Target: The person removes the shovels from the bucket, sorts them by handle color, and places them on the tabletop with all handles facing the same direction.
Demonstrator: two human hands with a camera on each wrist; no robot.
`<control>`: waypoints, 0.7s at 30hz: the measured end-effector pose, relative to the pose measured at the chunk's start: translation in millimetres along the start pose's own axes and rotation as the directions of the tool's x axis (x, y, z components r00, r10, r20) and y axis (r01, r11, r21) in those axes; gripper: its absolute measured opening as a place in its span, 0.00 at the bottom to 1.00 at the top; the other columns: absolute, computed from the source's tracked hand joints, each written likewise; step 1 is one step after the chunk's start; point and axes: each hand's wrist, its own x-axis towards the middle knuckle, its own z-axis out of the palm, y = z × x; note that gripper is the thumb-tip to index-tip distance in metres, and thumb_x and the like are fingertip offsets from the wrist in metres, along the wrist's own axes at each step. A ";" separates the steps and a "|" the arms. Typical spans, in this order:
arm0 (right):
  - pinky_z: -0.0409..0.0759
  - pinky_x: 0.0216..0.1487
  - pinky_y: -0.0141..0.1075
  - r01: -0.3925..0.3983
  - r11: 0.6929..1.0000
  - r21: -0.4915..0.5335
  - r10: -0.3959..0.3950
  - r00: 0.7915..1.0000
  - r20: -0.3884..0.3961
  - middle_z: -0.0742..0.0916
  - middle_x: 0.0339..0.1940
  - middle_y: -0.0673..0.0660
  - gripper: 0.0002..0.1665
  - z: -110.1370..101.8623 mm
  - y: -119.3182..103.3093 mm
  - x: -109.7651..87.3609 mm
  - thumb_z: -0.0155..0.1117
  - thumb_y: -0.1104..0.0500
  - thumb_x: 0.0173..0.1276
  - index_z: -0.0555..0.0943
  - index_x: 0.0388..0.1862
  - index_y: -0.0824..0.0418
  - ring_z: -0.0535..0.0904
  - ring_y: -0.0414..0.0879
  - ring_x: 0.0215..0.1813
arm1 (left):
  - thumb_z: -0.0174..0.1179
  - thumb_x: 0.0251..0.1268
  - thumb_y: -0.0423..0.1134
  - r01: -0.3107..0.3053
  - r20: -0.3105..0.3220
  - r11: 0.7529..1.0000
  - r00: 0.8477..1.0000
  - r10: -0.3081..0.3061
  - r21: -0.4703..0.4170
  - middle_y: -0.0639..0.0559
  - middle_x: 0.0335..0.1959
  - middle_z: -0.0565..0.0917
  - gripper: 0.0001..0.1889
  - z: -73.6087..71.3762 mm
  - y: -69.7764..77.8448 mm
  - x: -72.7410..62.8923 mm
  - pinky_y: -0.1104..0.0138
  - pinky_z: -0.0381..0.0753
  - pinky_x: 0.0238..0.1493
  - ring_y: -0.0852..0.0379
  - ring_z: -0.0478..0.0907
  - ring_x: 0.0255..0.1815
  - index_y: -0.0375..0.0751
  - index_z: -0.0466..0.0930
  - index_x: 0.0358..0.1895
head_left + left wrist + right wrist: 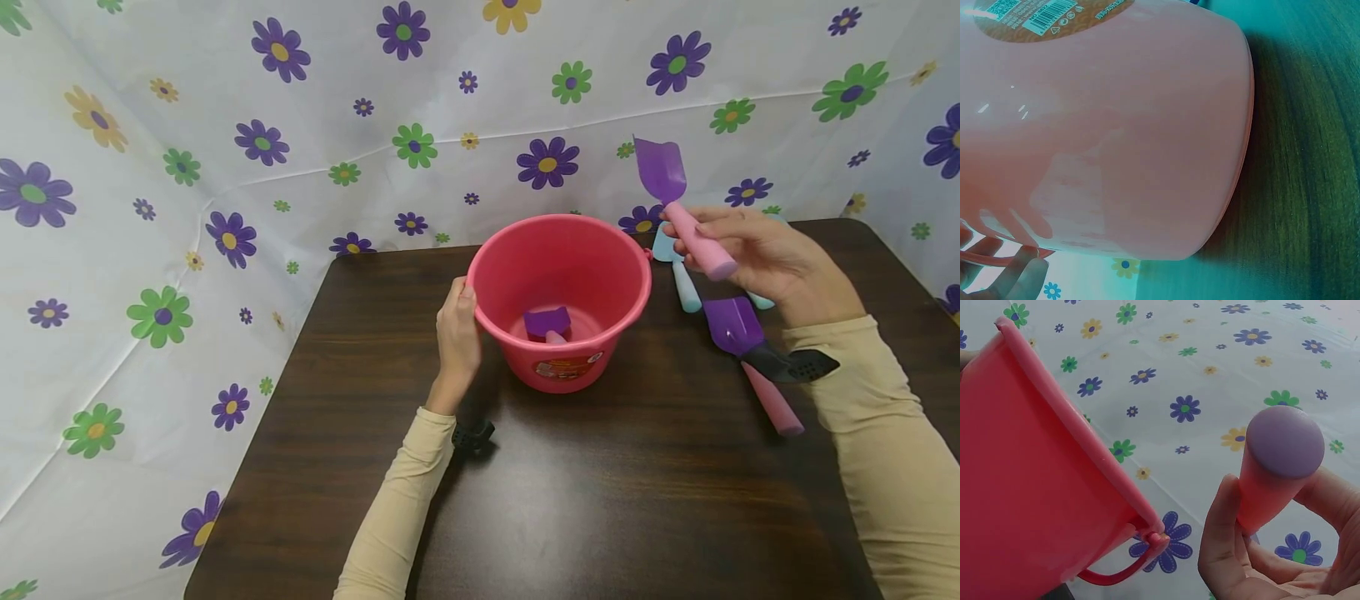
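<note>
A pink bucket stands upright on the table. My left hand grips the left side of its rim, and the left wrist view shows fingers at the bucket's edge. Inside the bucket lies a purple-bladed toy shovel, its handle partly hidden by the front wall. Up and to the right of the bucket, my right hand holds another toy shovel by its pink handle, purple blade pointing up. In the right wrist view, the end of that handle faces the camera between finger and thumb.
Below my right forearm, a purple toy shovel with a pink handle lies on the table. Light blue toy shovels lie behind it, partly hidden by my right hand. A flowered white cloth hangs behind and left.
</note>
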 end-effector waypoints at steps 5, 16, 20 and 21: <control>0.87 0.51 0.43 0.012 1.000 0.011 -0.012 1.000 0.005 0.86 0.57 0.60 0.16 -3.6 0.0 -2.5 0.56 0.67 0.78 0.83 0.60 0.59 0.86 0.54 0.50 | 0.34 0.76 0.56 0.004 0.003 1.000 1.000 -0.004 -0.006 0.46 0.26 0.76 0.31 0.0 -0.3 0.1 0.63 0.72 0.31 0.51 0.75 0.30 0.35 0.80 0.54; 0.87 0.51 0.43 -0.002 0.996 0.094 -0.006 0.997 0.083 0.87 0.56 0.63 0.19 -12.1 -3.4 -9.6 0.50 0.69 0.80 0.84 0.60 0.63 0.87 0.57 0.50 | 0.34 0.76 0.56 -0.012 0.002 1.000 1.000 0.012 -0.005 0.45 0.26 0.77 0.31 -0.8 0.2 0.3 0.63 0.72 0.32 0.50 0.75 0.31 0.34 0.80 0.53; 0.87 0.51 0.44 -0.018 0.995 0.102 0.005 0.993 0.121 0.87 0.56 0.63 0.20 -14.9 -3.1 -11.0 0.49 0.69 0.81 0.84 0.61 0.63 0.88 0.57 0.49 | 0.34 0.76 0.56 -0.010 0.003 1.000 1.000 0.010 -0.004 0.45 0.27 0.77 0.31 -1.1 -0.2 0.0 0.63 0.72 0.32 0.50 0.75 0.31 0.34 0.80 0.54; 0.87 0.50 0.44 -0.021 0.994 0.105 0.006 0.990 0.138 0.87 0.55 0.63 0.20 -15.7 -2.9 -11.4 0.48 0.69 0.81 0.84 0.61 0.63 0.88 0.58 0.49 | 0.34 0.76 0.56 -0.011 0.003 1.000 1.000 0.011 -0.002 0.45 0.27 0.77 0.32 -1.1 -0.4 -0.1 0.63 0.72 0.32 0.50 0.75 0.31 0.34 0.80 0.54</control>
